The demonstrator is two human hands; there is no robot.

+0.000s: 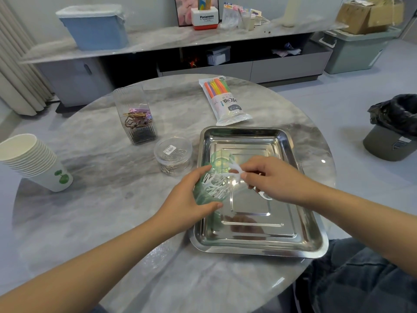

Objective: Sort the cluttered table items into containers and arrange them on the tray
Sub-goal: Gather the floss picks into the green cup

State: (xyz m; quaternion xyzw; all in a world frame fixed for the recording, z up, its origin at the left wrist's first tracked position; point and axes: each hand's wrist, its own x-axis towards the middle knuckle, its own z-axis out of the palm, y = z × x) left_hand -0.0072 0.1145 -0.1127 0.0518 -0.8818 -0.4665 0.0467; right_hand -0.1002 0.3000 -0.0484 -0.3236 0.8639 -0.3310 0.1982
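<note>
My left hand (191, 199) grips a green translucent cup (209, 188), tilted over the left edge of the steel tray (259, 245). Several white floss picks (216, 184) lie inside the cup. My right hand (270, 179) pinches white floss picks (237, 171) at the cup's mouth, and another pick shows under its fingers. A round clear tub of paper clips (173, 154) stands left of the tray. A tall clear ribbed container of hair clips and pins (137, 123) stands further back. A pack of coloured straws (223, 100) lies behind the tray.
A stack of white paper cups (33, 161) lies on its side at the table's left edge. A bin with a black bag (394, 127) stands on the floor at the right. A low cabinet with a blue box (94, 28) runs along the back wall.
</note>
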